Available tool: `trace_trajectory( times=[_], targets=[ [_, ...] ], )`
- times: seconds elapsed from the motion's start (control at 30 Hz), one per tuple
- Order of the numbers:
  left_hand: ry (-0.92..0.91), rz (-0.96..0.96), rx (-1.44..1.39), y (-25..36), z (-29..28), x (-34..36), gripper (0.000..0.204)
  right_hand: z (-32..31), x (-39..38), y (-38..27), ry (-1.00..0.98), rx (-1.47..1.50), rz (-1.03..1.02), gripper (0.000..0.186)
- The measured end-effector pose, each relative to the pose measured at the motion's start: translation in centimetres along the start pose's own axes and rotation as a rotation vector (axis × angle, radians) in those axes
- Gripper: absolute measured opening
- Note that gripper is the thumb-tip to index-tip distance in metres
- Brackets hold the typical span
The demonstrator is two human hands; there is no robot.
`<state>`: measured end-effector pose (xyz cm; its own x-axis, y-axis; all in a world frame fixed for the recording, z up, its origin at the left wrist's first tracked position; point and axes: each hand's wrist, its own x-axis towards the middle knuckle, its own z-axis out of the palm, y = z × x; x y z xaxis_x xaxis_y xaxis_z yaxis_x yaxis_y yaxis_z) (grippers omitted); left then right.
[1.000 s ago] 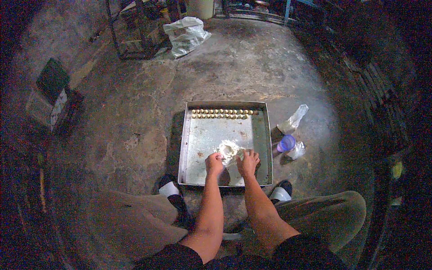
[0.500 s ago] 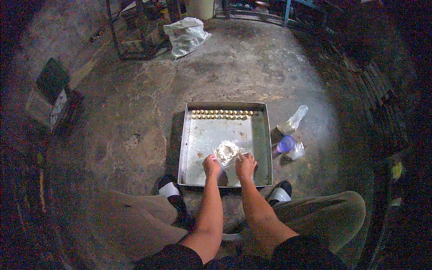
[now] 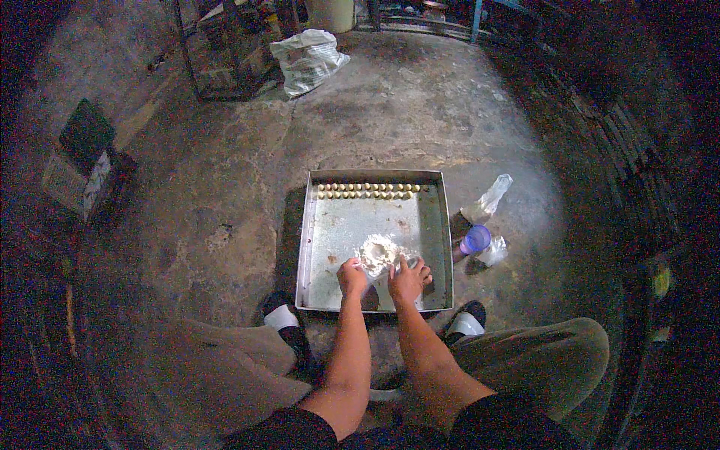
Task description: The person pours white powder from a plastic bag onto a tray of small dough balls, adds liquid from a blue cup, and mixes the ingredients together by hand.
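A square metal tray (image 3: 303,247) lies on the floor between my feet. White powder (image 3: 379,246), heaped in a ring with a hollow in its middle, sits on the tray's near half. My left hand (image 3: 352,277) is closed at the powder's near left edge; what its fingers hold, if anything, is hidden. My right hand (image 3: 409,280) is at the near right edge with its fingers apart. A pale, see-through patch, perhaps thin plastic, shows by its fingertips. Small, round, pale balls (image 3: 367,187) stand in two rows along the tray's far side.
Right of the tray are a blue-purple cup (image 3: 476,239), a clear plastic bag with pale contents (image 3: 487,201) and a small plastic bag (image 3: 493,252). A large white sack (image 3: 309,63) stands far ahead beside a dark frame (image 3: 225,67). My feet flank the tray's near corners.
My right hand has shifted slightly left and nearer to me, its fingers spreading. My left hand stays almost where it was, still closed. The tray and powder look much the same.
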<state>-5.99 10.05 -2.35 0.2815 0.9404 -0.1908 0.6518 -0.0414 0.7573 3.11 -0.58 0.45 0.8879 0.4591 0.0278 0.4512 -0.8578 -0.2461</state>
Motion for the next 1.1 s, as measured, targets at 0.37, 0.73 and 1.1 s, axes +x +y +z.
trace_trajectory(
  times=[0.37,0.73,1.1],
  targets=[
    [-0.042,-0.029,0.031,-0.4,0.3,0.1,0.024,-0.1,1.1,-0.1,0.038,0.013,-0.041,0.032],
    [-0.014,0.003,0.051,-1.1,0.4,0.4,0.023,0.3,0.6,-0.2,0.001,-0.007,-0.06,0.031],
    [-0.004,-0.009,0.036,-1.2,0.7,0.3,0.023,0.4,0.2,0.4,-0.038,0.033,-0.074,0.035]
  ],
)
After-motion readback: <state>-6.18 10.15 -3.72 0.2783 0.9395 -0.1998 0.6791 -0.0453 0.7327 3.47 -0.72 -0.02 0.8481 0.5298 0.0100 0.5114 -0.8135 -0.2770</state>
